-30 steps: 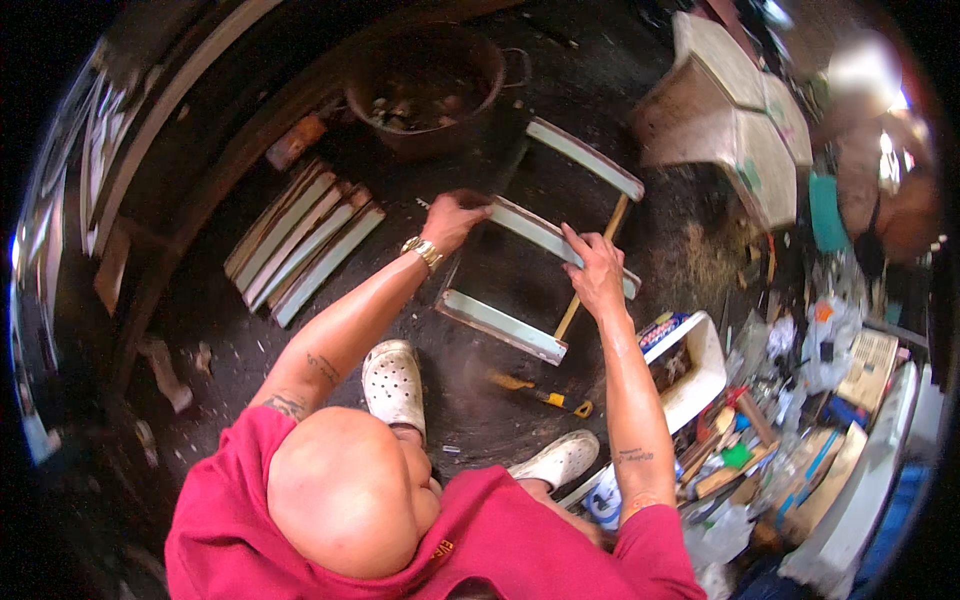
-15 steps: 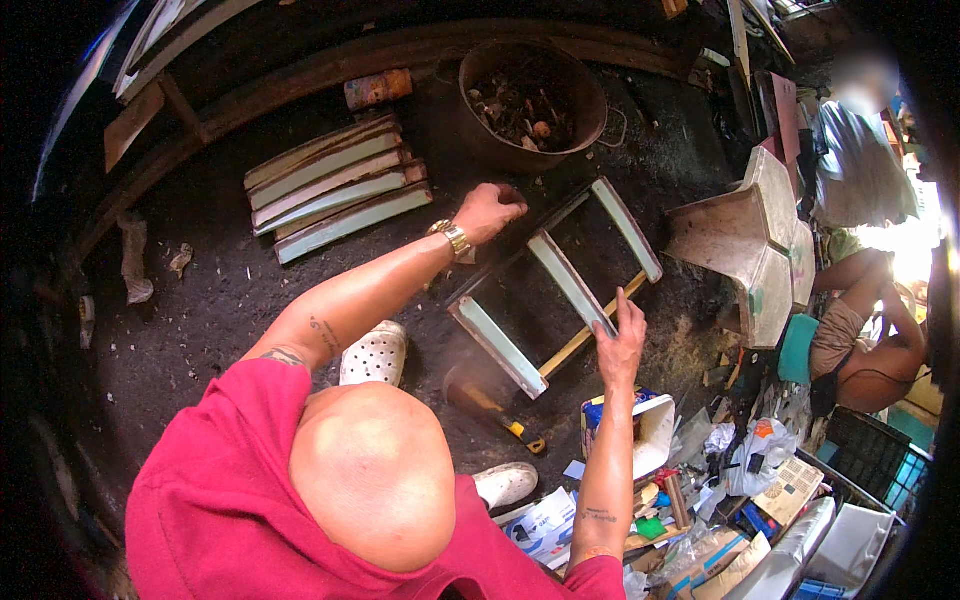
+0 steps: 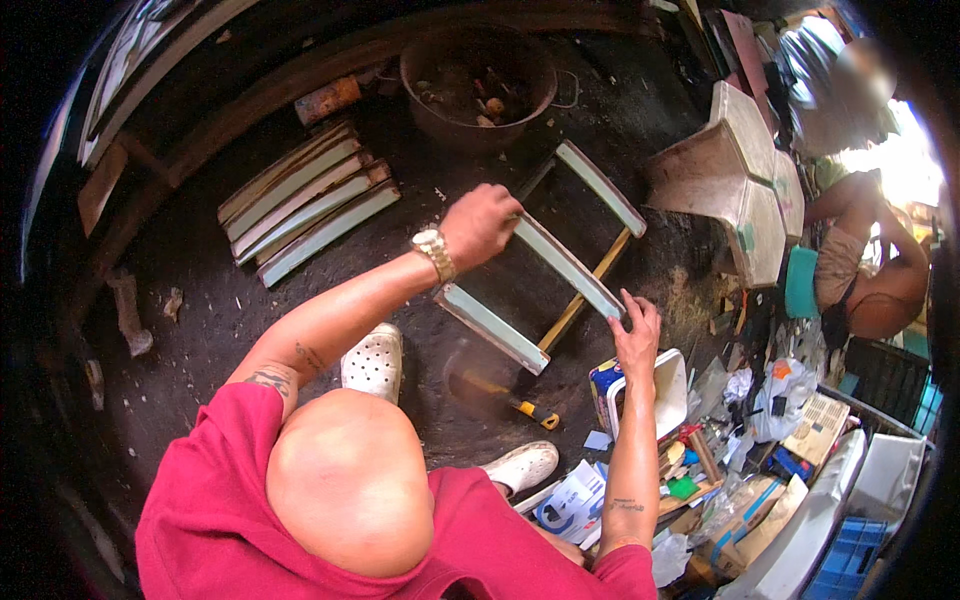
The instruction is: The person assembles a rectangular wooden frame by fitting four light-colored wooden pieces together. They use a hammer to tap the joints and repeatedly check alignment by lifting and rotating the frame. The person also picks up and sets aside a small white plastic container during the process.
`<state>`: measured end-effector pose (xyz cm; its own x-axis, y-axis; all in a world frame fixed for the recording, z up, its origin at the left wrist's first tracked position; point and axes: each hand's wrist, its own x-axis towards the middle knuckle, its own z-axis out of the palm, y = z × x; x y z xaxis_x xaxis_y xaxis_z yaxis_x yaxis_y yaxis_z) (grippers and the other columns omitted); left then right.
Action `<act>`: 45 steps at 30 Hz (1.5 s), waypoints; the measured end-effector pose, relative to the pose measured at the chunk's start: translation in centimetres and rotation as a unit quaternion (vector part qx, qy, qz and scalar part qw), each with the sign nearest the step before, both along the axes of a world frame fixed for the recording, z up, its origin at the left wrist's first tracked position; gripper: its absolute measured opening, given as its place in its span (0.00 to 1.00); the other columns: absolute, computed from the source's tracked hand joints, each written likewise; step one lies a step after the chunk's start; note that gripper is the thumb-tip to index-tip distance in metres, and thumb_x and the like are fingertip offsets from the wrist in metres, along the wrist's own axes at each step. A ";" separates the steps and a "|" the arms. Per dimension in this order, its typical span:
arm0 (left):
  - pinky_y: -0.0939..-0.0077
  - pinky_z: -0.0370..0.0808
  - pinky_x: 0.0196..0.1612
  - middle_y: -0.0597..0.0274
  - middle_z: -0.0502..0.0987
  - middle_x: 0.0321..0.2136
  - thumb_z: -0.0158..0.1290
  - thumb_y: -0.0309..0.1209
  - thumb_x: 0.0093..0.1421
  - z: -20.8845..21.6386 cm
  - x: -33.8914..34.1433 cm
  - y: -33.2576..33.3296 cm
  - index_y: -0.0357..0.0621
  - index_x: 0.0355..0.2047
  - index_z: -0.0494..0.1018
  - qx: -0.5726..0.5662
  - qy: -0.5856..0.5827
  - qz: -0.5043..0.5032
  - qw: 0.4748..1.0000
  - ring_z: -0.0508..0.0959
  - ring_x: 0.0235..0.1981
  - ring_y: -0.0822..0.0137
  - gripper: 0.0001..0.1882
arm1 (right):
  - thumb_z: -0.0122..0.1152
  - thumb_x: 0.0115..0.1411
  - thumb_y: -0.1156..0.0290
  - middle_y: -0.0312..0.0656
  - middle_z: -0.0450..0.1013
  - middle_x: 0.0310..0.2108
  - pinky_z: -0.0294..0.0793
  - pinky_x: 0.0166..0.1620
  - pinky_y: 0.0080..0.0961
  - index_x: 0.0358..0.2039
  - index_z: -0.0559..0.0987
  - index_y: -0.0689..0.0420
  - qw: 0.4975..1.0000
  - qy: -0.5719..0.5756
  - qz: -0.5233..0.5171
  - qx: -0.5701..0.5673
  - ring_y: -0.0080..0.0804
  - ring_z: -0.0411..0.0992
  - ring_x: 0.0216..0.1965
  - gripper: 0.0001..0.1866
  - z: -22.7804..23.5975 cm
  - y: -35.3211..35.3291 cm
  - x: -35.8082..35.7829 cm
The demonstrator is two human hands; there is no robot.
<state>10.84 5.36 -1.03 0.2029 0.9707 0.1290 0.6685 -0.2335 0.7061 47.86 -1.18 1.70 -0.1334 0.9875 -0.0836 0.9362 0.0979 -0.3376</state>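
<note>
My left hand (image 3: 480,228), with a metal watch on its wrist, is closed round the upper end of a wooden slat (image 3: 570,265) with a pale green face. At the slat's lower end, the fingers of my right hand (image 3: 637,330) grip it. The slat appears raised a little over a yellowish rail (image 3: 560,326) on the dark floor. Two similar pieces lie across the rails: a far slat (image 3: 602,190) and a near slat (image 3: 495,327). How they are fixed to the rails I cannot tell.
A stack of slats (image 3: 310,200) lies left, near a rusty can (image 3: 327,101). A large pot (image 3: 480,125) of debris stands beyond. A yellow-black handled tool (image 3: 540,414), a white tub (image 3: 672,385) and clutter lie right, below a whitish stool (image 3: 715,190). Another person (image 3: 885,250) sits far right.
My left hand, earlier apart from the slats, now grips the middle slat's upper end. The middle slat has shifted across the rails toward the near right, with my right hand still on its lower end.
</note>
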 end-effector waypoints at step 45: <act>0.63 0.74 0.56 0.44 0.75 0.51 0.58 0.25 0.57 8.7 4.5 -0.8 0.40 0.69 0.59 0.021 -0.118 0.044 0.992 0.78 0.49 0.56 0.39 | 0.70 0.62 0.63 0.45 0.78 0.45 0.79 0.57 0.48 0.53 0.75 0.55 0.746 0.666 -0.013 -0.009 0.48 0.79 0.50 0.22 31.0 1.7 7.0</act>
<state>15.36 4.59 7.68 0.0777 0.9762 0.2026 0.5050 -0.2138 0.8362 54.83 0.47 32.68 -0.0915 0.9914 0.0931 -0.2299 0.0700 -0.9707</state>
